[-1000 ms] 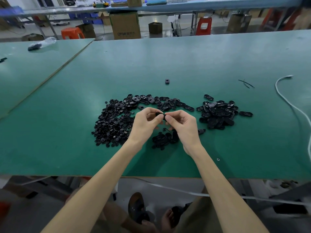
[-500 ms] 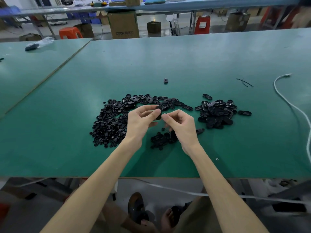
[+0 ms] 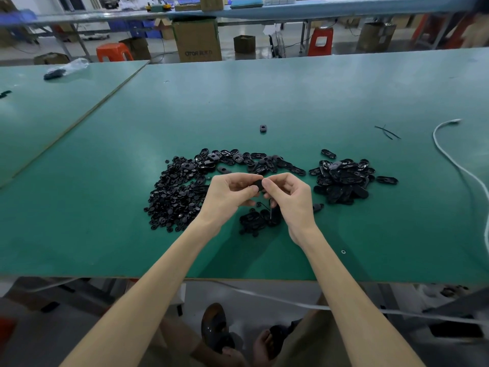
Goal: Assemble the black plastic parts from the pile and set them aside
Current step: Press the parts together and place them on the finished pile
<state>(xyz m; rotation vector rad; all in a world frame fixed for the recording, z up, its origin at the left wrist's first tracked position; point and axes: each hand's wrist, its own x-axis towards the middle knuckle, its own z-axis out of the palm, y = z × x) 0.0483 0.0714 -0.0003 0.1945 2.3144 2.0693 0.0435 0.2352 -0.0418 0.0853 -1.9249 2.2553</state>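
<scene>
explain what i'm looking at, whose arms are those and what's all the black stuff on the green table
No machine here: a camera worn on a person's head looks down at their own two bare arms. The left hand and right hand pinch one small black part between their fingertips. On the green table lie a pile of small round pieces, a pile of oval pieces, a smaller heap below the hands, and a white cable.
</scene>
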